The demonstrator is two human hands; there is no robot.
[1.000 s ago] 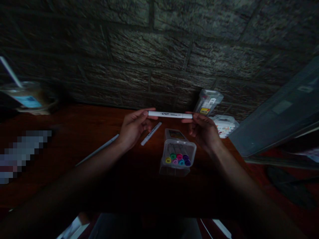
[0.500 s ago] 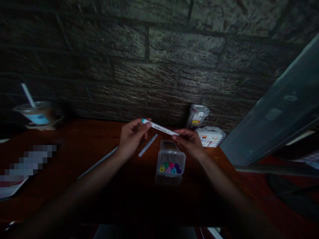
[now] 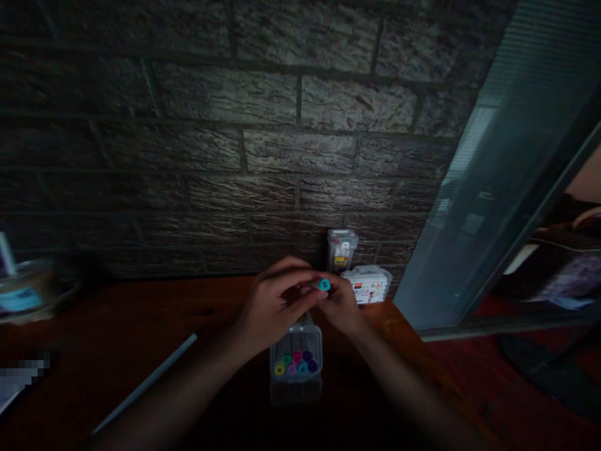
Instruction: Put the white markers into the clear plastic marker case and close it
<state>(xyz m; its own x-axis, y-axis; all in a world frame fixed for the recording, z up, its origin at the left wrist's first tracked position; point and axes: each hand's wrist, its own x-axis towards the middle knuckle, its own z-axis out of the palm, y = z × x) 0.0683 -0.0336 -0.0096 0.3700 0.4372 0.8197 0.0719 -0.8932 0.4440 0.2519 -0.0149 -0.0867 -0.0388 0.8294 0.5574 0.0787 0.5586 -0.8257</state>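
Note:
My left hand [image 3: 275,300] and my right hand [image 3: 339,305] meet above the wooden table [image 3: 141,338], both closed on a white marker. Only the marker's teal cap end [image 3: 323,285] shows between the fingertips, pointing toward me. Just below the hands lies a clear plastic case [image 3: 297,354] on its side, with several markers inside whose coloured caps face me. The marker's body is hidden by my fingers.
A brick wall rises behind the table. Two more marker boxes [image 3: 342,248] [image 3: 369,283] stand against it. A drink cup with a straw [image 3: 21,289] sits at far left, a thin grey stick [image 3: 145,382] lies on the table, and a glass panel [image 3: 488,188] leans at right.
The marker was held level between both hands, then tilted, and now points end-on toward me with the hands drawn together. The view has tipped upward, so everything sits lower in frame.

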